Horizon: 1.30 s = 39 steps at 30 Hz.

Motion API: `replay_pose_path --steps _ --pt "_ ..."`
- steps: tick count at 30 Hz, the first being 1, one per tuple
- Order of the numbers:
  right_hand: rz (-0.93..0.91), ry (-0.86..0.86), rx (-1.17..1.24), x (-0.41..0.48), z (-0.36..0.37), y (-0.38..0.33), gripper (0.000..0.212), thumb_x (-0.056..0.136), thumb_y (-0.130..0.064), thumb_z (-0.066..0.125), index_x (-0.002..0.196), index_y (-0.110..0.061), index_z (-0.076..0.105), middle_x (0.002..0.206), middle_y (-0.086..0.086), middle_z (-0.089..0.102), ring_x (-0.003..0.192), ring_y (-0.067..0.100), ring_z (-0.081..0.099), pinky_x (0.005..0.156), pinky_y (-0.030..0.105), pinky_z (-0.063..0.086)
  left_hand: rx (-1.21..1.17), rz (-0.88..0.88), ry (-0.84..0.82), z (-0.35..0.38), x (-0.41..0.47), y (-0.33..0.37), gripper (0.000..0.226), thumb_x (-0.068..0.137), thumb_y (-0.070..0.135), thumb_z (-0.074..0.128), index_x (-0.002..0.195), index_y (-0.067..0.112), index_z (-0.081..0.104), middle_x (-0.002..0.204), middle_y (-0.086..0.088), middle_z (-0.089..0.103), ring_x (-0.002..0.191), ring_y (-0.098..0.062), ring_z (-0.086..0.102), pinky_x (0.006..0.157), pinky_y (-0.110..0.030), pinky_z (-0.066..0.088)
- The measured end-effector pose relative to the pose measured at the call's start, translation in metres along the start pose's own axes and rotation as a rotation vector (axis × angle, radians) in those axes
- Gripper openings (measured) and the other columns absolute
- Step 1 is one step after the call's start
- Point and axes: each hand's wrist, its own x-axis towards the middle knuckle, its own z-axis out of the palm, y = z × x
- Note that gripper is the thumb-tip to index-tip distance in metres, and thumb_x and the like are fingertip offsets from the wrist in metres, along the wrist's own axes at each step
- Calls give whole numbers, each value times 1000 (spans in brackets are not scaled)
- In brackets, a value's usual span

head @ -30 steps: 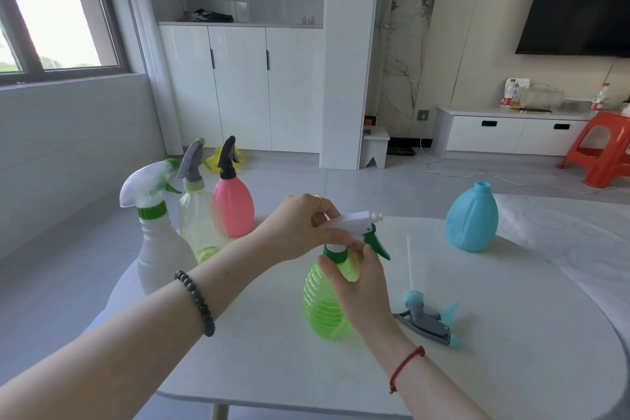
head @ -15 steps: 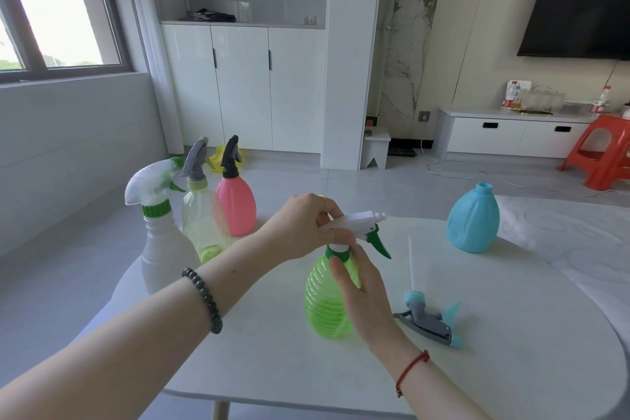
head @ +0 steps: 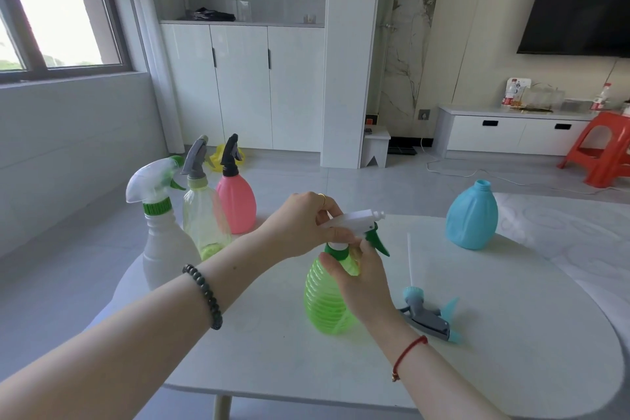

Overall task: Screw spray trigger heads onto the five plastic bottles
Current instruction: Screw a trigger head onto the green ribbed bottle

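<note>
A ribbed green bottle (head: 324, 300) stands upright mid-table. On its neck sits a white trigger head with a green lever (head: 361, 220). My left hand (head: 300, 225) grips the back of that head. My right hand (head: 361, 276) wraps the bottle's neck at the green collar. At the left stand a white bottle (head: 163, 242), a clear yellowish bottle (head: 203, 218) and a pink bottle (head: 237, 201), each with a trigger head on. An open-necked blue bottle (head: 472, 218) stands at the far right. A grey and light-blue trigger head (head: 429, 317) with a white tube lies on the table.
The white oval table (head: 511, 368) ends close to me at the front and left. Beyond it are grey floor, white cabinets (head: 242, 85), a low TV unit and an orange stool (head: 603, 153) at the far right.
My right hand has slid a little higher on the green bottle's neck. The trigger head stays held by my left hand, with hardly any shift.
</note>
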Motion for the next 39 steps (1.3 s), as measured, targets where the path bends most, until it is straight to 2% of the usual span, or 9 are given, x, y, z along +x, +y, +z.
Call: replay_pose_path --steps 2,6,12,17,22,27,32,36,39 --pt "6 14 -1 -1 2 1 28 75 -19 71 94 -26 52 108 -3 62 106 7 55 92 18 38 -1 -3 5 0 0 0 26 66 46 73 79 29 58 66 11 54 61 -4 49 49 -12 37" --pt "-13 -129 -31 -6 -1 1 24 88 -26 54 106 -42 51 111 -22 58 103 -15 47 80 -4 33 3 5 12 1 0 -1 25 67 43 73 79 29 56 65 12 53 60 -3 48 48 -11 37" --pt "21 31 18 0 3 -2 26 74 -18 72 91 -26 54 105 -2 63 103 8 56 91 22 39 -7 5 18 1 -2 -2 27 65 46 73 78 29 57 65 10 53 60 -5 48 51 -8 37" --pt "-55 -95 10 -7 -1 -1 19 84 -25 56 99 -36 56 94 -27 63 94 -10 53 77 1 35 -10 8 16 2 -3 -3 25 67 44 73 78 28 58 65 10 54 60 -5 48 51 -8 36" --pt "0 76 46 -3 5 2 27 73 -15 73 90 -24 55 103 0 64 102 13 57 91 25 41 -25 7 20 1 -4 -2 25 66 45 73 78 28 58 65 11 54 62 -6 49 54 -7 37" --pt "-80 -43 9 -12 4 2 23 80 -30 57 101 -38 55 100 -23 62 99 -9 52 80 2 35 -23 5 31 3 -4 -4 26 66 44 73 79 27 59 65 11 53 61 -4 48 51 -8 37" --pt "-36 132 50 -7 10 3 28 73 -14 72 90 -29 54 100 -7 64 100 7 57 86 18 41 -4 15 39 3 -5 -3 25 67 45 72 79 28 57 65 12 51 62 -3 48 52 -11 37" --pt "-68 -3 48 -13 7 3 22 81 -27 61 100 -35 55 99 -23 62 100 -6 53 81 1 36 -5 19 48 4 -4 -4 26 67 44 73 80 27 59 64 12 51 60 -3 47 52 -6 36" --pt "-72 -21 26 -10 3 3 19 87 -18 55 97 -34 58 96 -17 64 92 -9 54 76 0 36 -7 23 49 4 -4 -4 27 66 44 73 80 26 59 65 12 51 61 -2 47 54 -7 36"
